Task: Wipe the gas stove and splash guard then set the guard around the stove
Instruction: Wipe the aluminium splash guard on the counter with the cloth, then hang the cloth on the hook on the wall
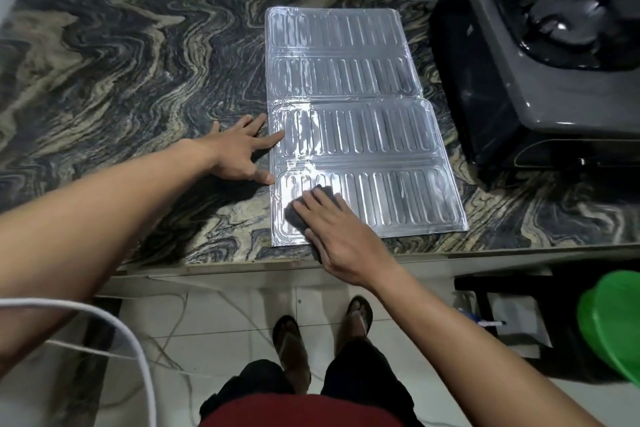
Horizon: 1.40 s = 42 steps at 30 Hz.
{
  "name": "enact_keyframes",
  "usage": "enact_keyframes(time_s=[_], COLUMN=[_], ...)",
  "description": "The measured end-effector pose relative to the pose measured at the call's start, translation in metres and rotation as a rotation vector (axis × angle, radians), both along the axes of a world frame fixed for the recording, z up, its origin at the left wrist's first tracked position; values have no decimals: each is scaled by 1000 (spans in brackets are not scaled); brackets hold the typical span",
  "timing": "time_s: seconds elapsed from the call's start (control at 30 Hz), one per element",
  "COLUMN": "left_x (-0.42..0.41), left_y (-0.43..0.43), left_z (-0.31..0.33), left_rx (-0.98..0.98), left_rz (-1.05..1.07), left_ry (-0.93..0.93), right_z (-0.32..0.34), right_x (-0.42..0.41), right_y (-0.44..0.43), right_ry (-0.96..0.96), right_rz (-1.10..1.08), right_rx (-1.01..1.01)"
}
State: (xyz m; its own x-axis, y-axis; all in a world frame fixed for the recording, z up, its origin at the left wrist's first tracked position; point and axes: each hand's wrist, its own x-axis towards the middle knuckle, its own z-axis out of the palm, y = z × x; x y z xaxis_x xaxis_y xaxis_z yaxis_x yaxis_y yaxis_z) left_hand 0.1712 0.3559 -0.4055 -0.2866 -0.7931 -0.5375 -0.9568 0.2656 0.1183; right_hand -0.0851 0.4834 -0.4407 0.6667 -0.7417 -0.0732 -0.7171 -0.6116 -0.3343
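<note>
left hand (239, 152) – fingers spread flat, pinning the left edge of the splash guard (363, 135), which lies unfolded on the marble counter (104, 80). right hand (332, 232) – flat, pressing a dark cloth (298, 215) onto the guard's near panel; wiping step, judged partway. gas stove (540, 55) – just beside, right; next calls for strokes across the remaining panels.

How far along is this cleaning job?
Midway. The right hand presses a dark cloth on the nearest panel of the splash guard, lying flat on the counter; the left hand steadies its edge. Still left: standing the guard around the stove. Whether the stove was wiped already, I cannot tell.
</note>
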Motion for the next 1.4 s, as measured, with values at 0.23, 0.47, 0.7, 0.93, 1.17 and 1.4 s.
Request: enact_keyframes(time_s=[0.23, 0.47, 0.7, 0.93, 1.17, 1.4], left_x=[-23, -45, -51, -54, -78, -154], left_y=[9, 17, 18, 18, 39, 61], left_z=[12, 15, 11, 16, 25, 62], left_rx=[-22, -1, 27, -21, -154, -183], left_rz=[50, 39, 67, 153, 306, 248], left_ry=[-40, -36, -66, -2, 105, 463], right_z=[-3, 1, 7, 11, 37, 69], right_x=[-41, -56, -130, -149, -156, -160], right_y=[-7, -9, -22, -26, -34, -49], right_ry=[22, -33, -42, -57, -324, -918], right_rz=[-290, -314, -475, -473, -578, -744], right_rx=[-6, 33, 111, 138, 269, 594])
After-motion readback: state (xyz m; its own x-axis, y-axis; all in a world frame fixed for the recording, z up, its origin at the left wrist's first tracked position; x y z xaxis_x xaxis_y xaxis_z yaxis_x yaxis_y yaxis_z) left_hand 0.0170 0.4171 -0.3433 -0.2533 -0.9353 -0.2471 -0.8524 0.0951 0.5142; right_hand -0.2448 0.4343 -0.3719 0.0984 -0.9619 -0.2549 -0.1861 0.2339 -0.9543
